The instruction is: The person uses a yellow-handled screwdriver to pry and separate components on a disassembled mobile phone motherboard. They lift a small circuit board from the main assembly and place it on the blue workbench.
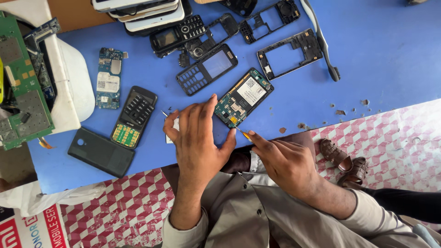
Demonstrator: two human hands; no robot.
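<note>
Circuit board: a bare phone circuit board (pixel 243 97) lay flat on the blue bench (pixel 390 50), tilted on a diagonal, just ahead of both hands.
Handling: it looked light, thin and stiff — probably brittle, with small parts on its face that a slip could knock off; the bare edges seemed the safest place to hold it.
Left hand: the left hand (pixel 197 138) was spread flat on the bench, fingers fanned, the thumb touching the board's near corner to steady it.
Right hand: the right hand (pixel 282 160) pinched a small screwdriver (pixel 242 133) with a yellow grip, its tip at the board's lower edge.
Nearby: a keypad phone (pixel 134 117) and a dark back cover (pixel 101 152) lay to the left — empty phone frames (pixel 289 54) sat well beyond the board.
Scraps: small crumbs (pixel 340 112) dotted the bench on the right.
</note>
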